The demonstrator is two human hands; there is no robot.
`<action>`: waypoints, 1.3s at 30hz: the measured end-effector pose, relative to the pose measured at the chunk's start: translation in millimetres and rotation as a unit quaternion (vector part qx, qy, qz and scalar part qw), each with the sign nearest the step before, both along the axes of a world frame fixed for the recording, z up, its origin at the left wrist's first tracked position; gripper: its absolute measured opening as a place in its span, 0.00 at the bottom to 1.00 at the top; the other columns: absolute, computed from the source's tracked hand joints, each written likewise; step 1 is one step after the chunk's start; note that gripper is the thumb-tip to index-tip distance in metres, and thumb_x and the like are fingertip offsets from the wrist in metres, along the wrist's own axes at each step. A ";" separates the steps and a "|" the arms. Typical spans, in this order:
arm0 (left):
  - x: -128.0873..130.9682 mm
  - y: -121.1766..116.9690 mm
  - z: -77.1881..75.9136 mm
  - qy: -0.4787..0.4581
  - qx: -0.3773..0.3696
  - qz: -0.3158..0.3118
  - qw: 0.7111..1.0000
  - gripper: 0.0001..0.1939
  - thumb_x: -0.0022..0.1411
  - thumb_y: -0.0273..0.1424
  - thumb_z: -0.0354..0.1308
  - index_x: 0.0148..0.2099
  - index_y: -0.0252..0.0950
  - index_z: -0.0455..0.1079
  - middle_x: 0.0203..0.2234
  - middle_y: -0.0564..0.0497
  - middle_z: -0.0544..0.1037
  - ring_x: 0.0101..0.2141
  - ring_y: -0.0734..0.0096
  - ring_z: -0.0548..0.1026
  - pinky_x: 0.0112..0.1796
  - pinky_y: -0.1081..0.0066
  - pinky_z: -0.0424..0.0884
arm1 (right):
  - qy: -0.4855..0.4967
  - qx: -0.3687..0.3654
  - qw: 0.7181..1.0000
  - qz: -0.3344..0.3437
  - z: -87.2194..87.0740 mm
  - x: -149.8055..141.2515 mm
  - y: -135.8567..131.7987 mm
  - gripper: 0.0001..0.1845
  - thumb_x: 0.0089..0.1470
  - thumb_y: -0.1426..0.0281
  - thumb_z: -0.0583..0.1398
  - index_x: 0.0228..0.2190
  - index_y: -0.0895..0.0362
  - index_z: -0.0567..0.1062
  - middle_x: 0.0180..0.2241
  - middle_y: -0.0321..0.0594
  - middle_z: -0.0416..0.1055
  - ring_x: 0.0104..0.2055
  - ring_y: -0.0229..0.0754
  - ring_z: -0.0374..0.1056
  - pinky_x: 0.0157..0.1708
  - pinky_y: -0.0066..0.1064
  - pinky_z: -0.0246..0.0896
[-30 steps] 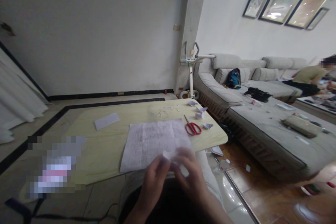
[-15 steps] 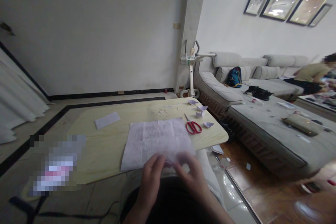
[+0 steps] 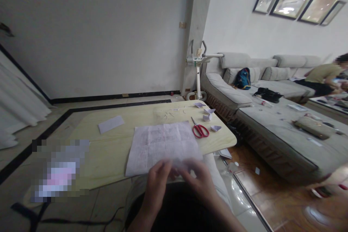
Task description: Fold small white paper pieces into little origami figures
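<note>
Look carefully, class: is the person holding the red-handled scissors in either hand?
No, the scissors lie on the table, apart from both the left hand and the right hand.

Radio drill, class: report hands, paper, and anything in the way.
Left hand and right hand close together, pinching small paper, blurred. Printed sheet spread on table just beyond. Red scissors right of sheet, apart from both hands.

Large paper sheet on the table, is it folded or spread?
Spread: the large paper sheet lies open on the table, its broad face showing.
</note>
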State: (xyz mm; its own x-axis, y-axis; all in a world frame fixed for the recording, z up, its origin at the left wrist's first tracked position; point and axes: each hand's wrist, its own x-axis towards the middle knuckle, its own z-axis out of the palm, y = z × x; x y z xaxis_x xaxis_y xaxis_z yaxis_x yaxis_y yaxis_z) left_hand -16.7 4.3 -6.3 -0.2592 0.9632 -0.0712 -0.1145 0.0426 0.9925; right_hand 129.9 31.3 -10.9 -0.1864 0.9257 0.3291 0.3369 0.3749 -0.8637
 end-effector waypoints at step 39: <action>-4.3 -0.7 -3.9 -0.094 -0.029 -0.057 0.994 0.15 0.55 0.36 0.61 0.44 0.34 0.73 0.22 0.52 0.78 0.27 0.64 0.78 0.33 0.67 0.73 | 0.048 -0.021 0.998 0.019 5.8 6.9 3.4 0.07 0.49 0.71 0.63 0.34 0.56 0.80 0.29 0.38 0.77 0.30 0.42 0.70 0.32 0.31 0.66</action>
State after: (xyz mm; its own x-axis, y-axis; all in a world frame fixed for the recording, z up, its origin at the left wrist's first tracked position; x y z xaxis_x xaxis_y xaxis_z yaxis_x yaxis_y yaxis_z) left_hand -21.0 3.6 -10.2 -0.1258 0.9783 -0.1648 -0.2884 0.1229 0.9496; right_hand 136.9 34.8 -5.1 -0.1919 0.9320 0.3076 0.2379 0.3483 -0.9067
